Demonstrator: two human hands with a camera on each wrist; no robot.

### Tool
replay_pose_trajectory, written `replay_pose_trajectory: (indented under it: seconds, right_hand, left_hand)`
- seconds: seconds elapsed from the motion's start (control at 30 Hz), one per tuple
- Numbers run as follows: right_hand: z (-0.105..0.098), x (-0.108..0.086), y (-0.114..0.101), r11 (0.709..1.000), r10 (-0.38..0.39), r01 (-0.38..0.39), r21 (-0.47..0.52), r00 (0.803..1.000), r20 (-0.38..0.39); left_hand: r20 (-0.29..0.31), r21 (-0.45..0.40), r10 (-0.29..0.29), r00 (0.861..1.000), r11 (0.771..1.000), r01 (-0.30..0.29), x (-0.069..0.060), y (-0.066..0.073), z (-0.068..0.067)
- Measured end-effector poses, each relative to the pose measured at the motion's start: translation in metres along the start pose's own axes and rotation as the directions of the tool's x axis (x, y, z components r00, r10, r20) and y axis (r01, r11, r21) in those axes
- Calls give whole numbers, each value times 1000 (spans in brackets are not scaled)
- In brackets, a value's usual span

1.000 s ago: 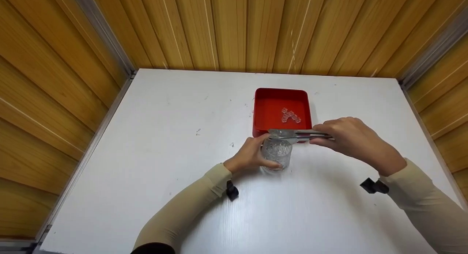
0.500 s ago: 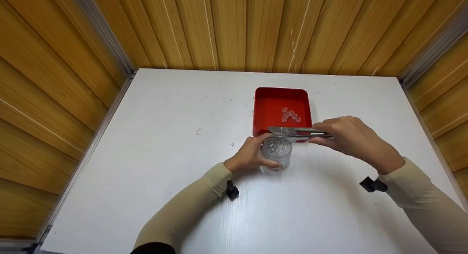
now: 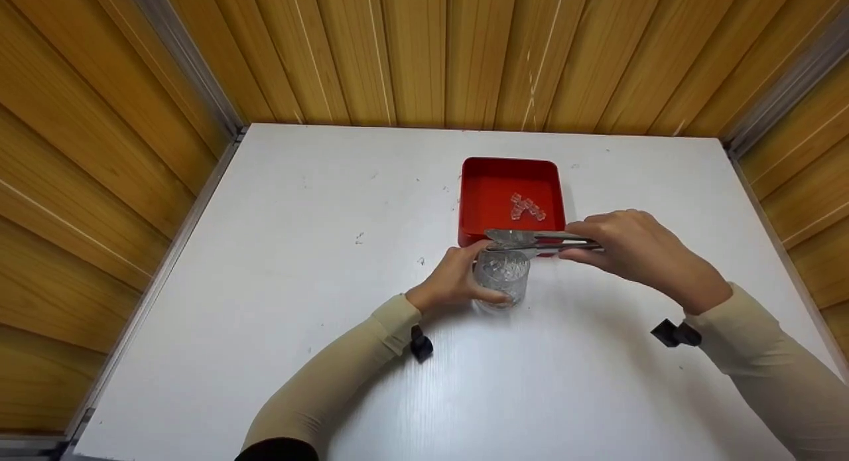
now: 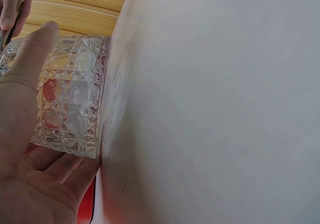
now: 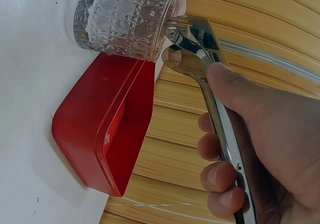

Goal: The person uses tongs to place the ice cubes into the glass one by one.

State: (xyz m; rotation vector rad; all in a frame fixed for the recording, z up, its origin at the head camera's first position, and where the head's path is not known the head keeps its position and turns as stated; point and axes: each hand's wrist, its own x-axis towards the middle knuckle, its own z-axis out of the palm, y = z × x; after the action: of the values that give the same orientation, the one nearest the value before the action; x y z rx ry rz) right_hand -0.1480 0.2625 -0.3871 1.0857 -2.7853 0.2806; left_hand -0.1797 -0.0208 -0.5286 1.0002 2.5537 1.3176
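My left hand [image 3: 452, 282] grips a clear cut-glass tumbler [image 3: 507, 285] standing upright on the white table, thumb at its near side and fingers around the far side. In my right hand [image 3: 640, 249] are metal serving tongs [image 5: 222, 119], pinched between thumb and fingers. Their spoon-and-fork ends lie level over the tumbler's mouth, slightly apart. A small clear piece [image 5: 173, 35] shows between those ends in the right wrist view. Beyond the tumbler, a red square tray [image 3: 487, 232] holds several clear cubes [image 3: 527, 207]. What lies inside the tumbler is hard to make out.
The white table [image 3: 298, 215] carries small dark marks. Wood-panelled walls [image 3: 411, 56] with metal corner posts close in the back and both sides. The tray's near edge sits just behind the tongs and tumbler.
The tongs have risen slightly over the tumbler and their ends have spread a little since one second ago. The left hand and tumbler have stayed in place.
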Motion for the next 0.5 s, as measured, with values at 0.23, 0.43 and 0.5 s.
replay_pose_trajectory:
  seconds: [0.23, 0.43, 0.5]
  right_hand:
    - [-1, 1, 1, 1000, -12, 12, 1, 1000, -23]
    - [-1, 2, 1, 1000, -13, 13, 5, 1000, -26]
    - [-1, 2, 1, 1000, -12, 12, 7, 1000, -23]
  left_hand:
    - [-4, 19, 16, 1000, 1000, -16, 2, -1, 0]
    - [-18, 27, 29, 999, 999, -28, 2, -2, 1]
    - [-19, 17, 33, 999, 999, -33, 2, -2, 1]
